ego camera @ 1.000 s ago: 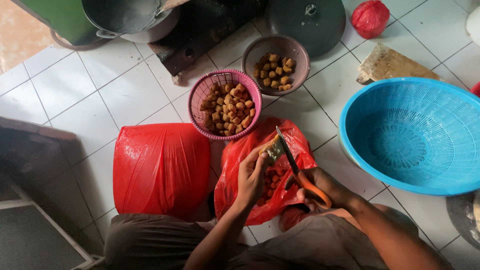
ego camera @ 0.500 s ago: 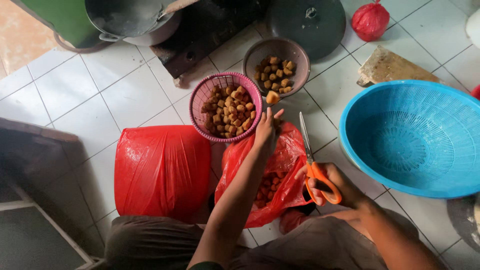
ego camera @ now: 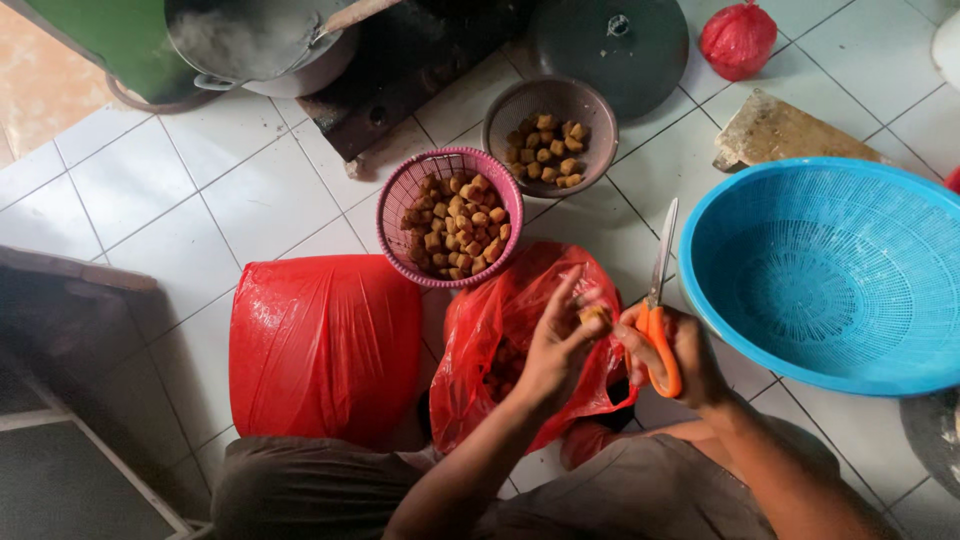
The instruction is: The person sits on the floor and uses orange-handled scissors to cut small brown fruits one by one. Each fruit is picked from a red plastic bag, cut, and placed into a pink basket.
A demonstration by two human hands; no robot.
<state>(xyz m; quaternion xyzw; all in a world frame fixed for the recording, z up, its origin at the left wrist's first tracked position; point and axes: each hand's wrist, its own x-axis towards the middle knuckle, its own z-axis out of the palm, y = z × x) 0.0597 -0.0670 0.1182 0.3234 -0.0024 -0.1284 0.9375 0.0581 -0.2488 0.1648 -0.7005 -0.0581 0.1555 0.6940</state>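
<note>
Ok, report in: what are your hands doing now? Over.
Left hand pinching a small brown fried cube above the open red plastic bag. Right hand gripping orange-handled scissors, blades up. Nothing blocking.

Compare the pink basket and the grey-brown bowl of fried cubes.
The pink basket is a bright open-weave one; the grey-brown bowl is dull and finely perforated. The pink basket is piled nearly full of fried cubes, while the grey-brown bowl holds only a sparse layer. The pink basket sits nearer the person, beside the open red bag; the grey-brown bowl lies farther off. Both are round and stand on the tiled floor.
</note>
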